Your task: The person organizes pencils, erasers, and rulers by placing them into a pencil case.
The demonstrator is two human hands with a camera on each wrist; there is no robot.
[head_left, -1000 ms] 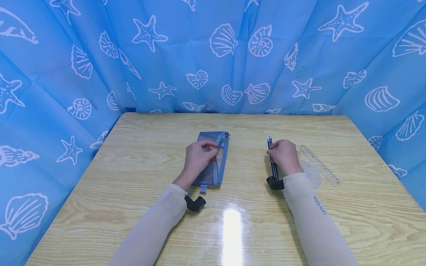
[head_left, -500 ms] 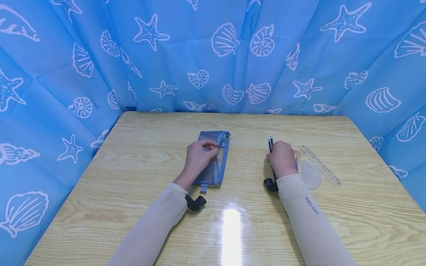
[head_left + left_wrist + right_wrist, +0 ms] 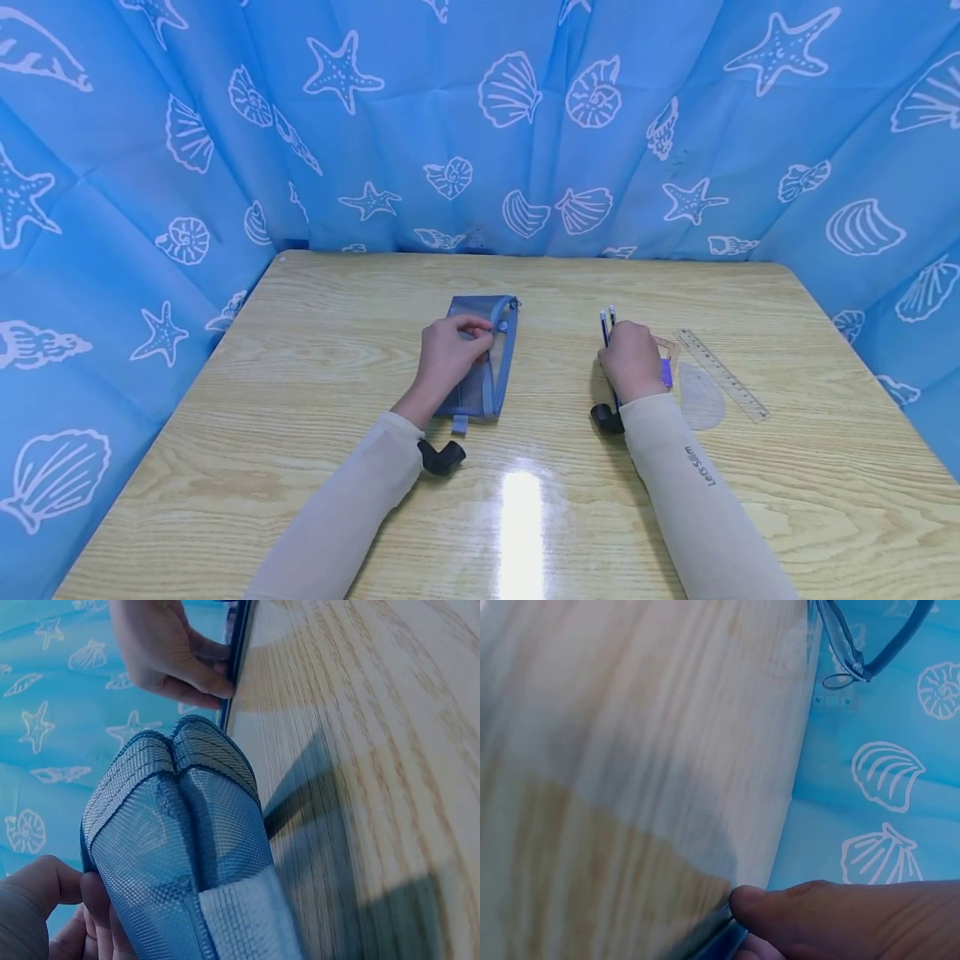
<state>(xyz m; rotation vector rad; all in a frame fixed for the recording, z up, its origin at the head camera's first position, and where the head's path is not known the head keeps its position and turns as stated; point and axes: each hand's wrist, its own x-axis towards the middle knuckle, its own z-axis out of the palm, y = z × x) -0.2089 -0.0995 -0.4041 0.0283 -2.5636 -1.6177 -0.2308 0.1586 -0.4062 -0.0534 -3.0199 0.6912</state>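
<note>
A blue-grey mesh zip pencil case (image 3: 472, 396) lies on the table with its zip side parted. My left hand (image 3: 447, 354) pinches the edge of that opening between thumb and fingers; the left wrist view shows the mesh (image 3: 150, 832) bulging up at its end. To the right, my right hand (image 3: 632, 360) grips two dark pencils (image 3: 605, 327) with pale ends that stick out beyond the fingers. In the right wrist view the thumb (image 3: 780, 904) presses on a dark pencil (image 3: 724, 941) low over the wood. Most of the pencils' length is hidden behind the hand.
Right of the right hand lie a small purple item (image 3: 666, 373), a tan-edged clear piece (image 3: 666, 343), a clear protractor (image 3: 701, 400) and a clear ruler (image 3: 723, 375). A blue shell-print curtain (image 3: 450, 108) hangs behind the wooden table (image 3: 337, 333).
My right hand has shifted slightly left and closed further round the pencils, whose ends have spread apart. The purple item has come into view beside it. The left hand has stayed on the pencil case.
</note>
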